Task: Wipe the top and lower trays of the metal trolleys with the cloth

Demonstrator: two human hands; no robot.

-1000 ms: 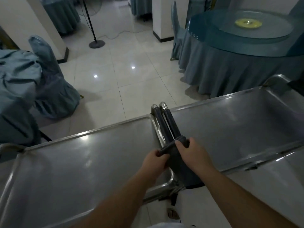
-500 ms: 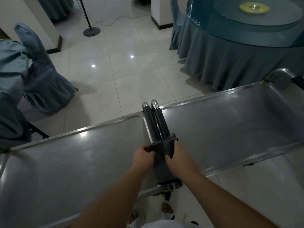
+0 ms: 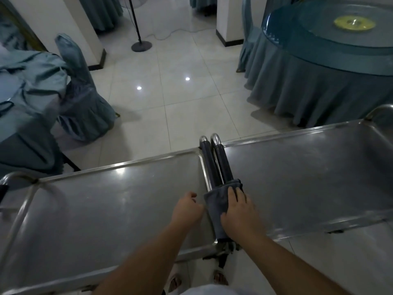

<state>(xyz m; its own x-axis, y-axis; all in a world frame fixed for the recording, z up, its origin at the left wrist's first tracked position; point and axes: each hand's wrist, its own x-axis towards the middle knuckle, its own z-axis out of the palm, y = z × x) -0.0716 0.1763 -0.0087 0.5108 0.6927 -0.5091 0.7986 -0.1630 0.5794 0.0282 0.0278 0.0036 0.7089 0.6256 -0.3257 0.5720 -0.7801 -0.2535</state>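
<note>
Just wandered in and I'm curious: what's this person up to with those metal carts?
A person stands at two metal trolleys parked side by side, their handles together in the middle. The right hand presses a dark cloth flat over the handles. The left hand hovers beside it, fingers loosely curled, holding nothing. A draped round table stands beyond.

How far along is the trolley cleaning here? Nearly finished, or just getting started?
Hard to call anything finished: both top trays look bare and shiny, but wiped or not doesn't show. In hand: the right hand presses the cloth over the handles between the trolleys; the left hand is beside it. Lower trays aren't in view, so they may remain.
</note>
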